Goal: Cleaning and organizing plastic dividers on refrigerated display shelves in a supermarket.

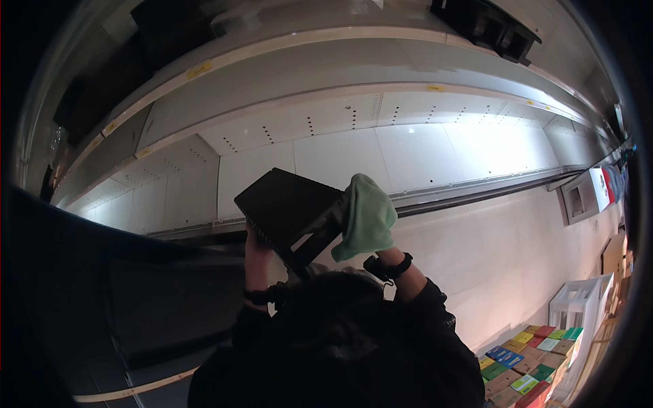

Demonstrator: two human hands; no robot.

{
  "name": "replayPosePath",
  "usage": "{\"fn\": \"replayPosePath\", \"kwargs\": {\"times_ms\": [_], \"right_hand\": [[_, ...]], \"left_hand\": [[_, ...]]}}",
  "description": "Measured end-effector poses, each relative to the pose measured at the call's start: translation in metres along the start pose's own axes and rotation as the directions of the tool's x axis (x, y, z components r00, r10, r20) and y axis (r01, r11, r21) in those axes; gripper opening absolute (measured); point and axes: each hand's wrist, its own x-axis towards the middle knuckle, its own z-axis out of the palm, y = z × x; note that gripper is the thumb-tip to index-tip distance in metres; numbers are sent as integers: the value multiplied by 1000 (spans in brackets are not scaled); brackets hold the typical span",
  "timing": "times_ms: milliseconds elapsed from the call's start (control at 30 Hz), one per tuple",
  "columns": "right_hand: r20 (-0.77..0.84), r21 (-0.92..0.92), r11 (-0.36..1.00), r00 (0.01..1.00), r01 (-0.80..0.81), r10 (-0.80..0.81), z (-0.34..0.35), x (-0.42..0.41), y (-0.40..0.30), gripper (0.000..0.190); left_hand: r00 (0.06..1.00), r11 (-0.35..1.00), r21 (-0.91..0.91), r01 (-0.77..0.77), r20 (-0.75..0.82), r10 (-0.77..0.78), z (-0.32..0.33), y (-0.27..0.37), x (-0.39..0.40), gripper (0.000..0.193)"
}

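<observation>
A black box-like plastic stand [293, 204] with an open side frame is held up in front of me, tilted. My left hand [259, 238] grips its left edge, with the fingers partly hidden behind it. Over my right hand [387, 254] lies a green cloth [368, 219], which covers the fingers and hangs down at its lower left. Cloth and right hand press against the right end of the stand. Behind the stand is a white, lit display case [336, 158] with perforated panels.
Long shelves [285, 104] with yellow labels [436, 88] run above the case. Other black plastic stands [492, 30] sit at the upper right. Several stacked colourful cartons [530, 357] and a white rack [581, 301] stand at lower right. A dark panel [168, 306] fills the lower left.
</observation>
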Motion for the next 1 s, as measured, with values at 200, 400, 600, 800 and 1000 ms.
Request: {"fn": "replayPosePath", "kwargs": {"times_ms": [200,400,600,800,1000], "right_hand": [[-156,27,993,981,-114,117,-1,3,-3,43],[-90,196,969,981,-149,169,32,-61,14,30],[81,-21,940,938,340,-337,52,-71,6,32],[117,164,981,986,103,-123,31,-49,-31,35],[-293,121,991,953,-49,83,42,-31,-35,13]], "left_hand": [[927,854,-518,40,-300,-225,63,21,-5,58],[978,901,-429,-65,-205,-27,55,25,15,52],[981,854,-506,-123,-193,27,70,24,24,43],[970,872,-464,-154,-240,44,84,29,24,49],[985,817,-563,-124,-166,35,81,20,30,49]]}}
